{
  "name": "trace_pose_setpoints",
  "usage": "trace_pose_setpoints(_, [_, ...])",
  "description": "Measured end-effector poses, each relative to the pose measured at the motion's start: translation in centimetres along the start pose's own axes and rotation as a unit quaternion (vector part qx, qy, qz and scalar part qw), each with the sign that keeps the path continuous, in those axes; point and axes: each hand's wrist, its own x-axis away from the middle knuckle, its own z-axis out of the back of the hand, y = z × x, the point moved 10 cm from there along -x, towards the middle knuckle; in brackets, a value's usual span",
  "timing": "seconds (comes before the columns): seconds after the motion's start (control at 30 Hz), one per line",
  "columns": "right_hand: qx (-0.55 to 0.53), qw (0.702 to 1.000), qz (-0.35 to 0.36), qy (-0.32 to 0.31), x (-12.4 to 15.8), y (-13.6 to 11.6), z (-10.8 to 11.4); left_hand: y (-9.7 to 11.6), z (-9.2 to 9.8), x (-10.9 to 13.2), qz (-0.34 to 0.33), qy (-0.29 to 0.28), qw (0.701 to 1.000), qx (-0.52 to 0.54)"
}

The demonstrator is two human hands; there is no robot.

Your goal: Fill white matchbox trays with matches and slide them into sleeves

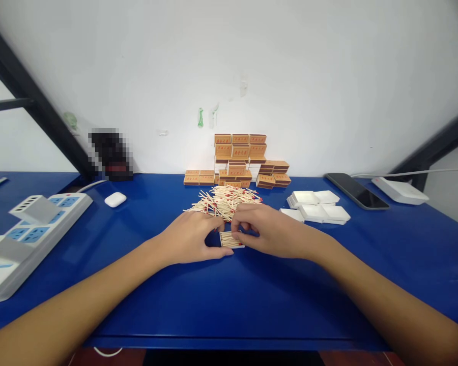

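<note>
A small white matchbox tray [238, 247] full of matches [229, 239] lies on the blue table between my hands. My left hand [193, 238] steadies it from the left, thumb along the near edge and fingers curled at the far side. Over the tray's right half, my right hand [265, 229] has its thumb and fingers closed in a pinch at the matches; its fingertips partly hide them. Just behind both hands spreads a loose heap of red-tipped matches [225, 201].
Orange matchboxes [240, 151] are stacked against the wall. White trays [316, 206] sit at right, beside a phone [356, 190] and a white device [400, 190]. At left are an earphone case [115, 199] and a power strip [48, 239].
</note>
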Motion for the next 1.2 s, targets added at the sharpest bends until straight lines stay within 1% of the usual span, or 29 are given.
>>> trace_pose_setpoints(0.1, [0.006, 1.0, -0.002, 0.006, 0.0, 0.3, 0.2, 0.0, 0.0, 0.0, -0.002, 0.001, 1.0, -0.001])
trace_pose_setpoints(0.23, [-0.002, 1.0, -0.007, -0.018, 0.1, 0.6, -0.4, -0.1, 0.0, 0.1, 0.003, -0.003, 1.0, -0.004])
trace_pose_setpoints(0.43, [0.008, 1.0, -0.004, -0.005, -0.1, 0.6, -0.1, 0.0, 0.0, 0.2, 0.001, -0.005, 1.0, 0.0])
trace_pose_setpoints(0.67, [-0.013, 0.999, -0.019, -0.034, 0.1, 0.9, -0.6, -0.1, -0.1, 0.0, 0.003, -0.006, 1.0, 0.002])
trace_pose_setpoints(0.8, [-0.001, 1.0, -0.01, -0.015, -0.1, 0.9, -0.3, -0.1, -0.2, 0.0, 0.0, -0.009, 1.0, 0.003])
trace_pose_setpoints(0.9, [0.023, 0.999, -0.017, 0.025, -0.3, 1.5, 0.7, 0.1, -0.3, 0.1, -0.003, -0.015, 1.0, 0.007])
trace_pose_setpoints(0.97, [0.039, 0.998, -0.028, 0.038, -0.3, 2.0, 1.2, 0.2, -0.5, 0.2, -0.007, -0.02, 1.0, 0.008])
trace_pose_setpoints(1.13, [0.053, 0.998, -0.026, 0.009, -0.2, 2.9, 0.8, 0.6, -0.5, 0.3, -0.019, -0.025, 0.999, 0.007])
trace_pose_setpoints(1.2, [0.072, 0.997, -0.036, 0.006, -0.2, 3.4, 0.5, 0.6, -0.5, 0.3, -0.02, -0.027, 0.999, 0.008])
